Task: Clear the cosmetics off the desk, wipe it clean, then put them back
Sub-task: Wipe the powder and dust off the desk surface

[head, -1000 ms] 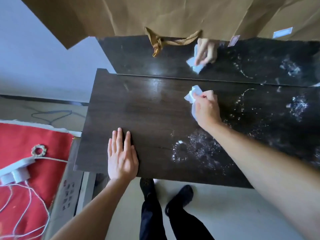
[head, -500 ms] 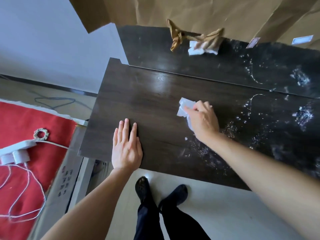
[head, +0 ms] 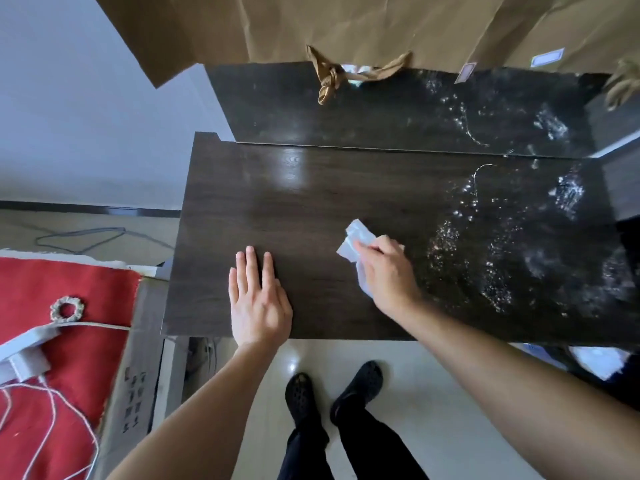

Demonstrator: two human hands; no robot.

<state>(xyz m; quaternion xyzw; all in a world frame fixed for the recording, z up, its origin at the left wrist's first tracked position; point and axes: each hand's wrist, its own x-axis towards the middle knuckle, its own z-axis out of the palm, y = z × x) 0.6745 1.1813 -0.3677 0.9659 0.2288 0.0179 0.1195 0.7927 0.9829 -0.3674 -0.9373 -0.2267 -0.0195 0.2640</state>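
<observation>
left hand lies flat, fingers straight, as a brace on the counter while right hand clamps a wipe mid-counter, beside white specks not yet wiped; no cosmetics in view.

desk: dark brown wood grain, white speckle residue at 3 o'clock; wipe white; paper at 12 tan kraft; cloth at 8 red, cable white; shoes at 6 black
</observation>
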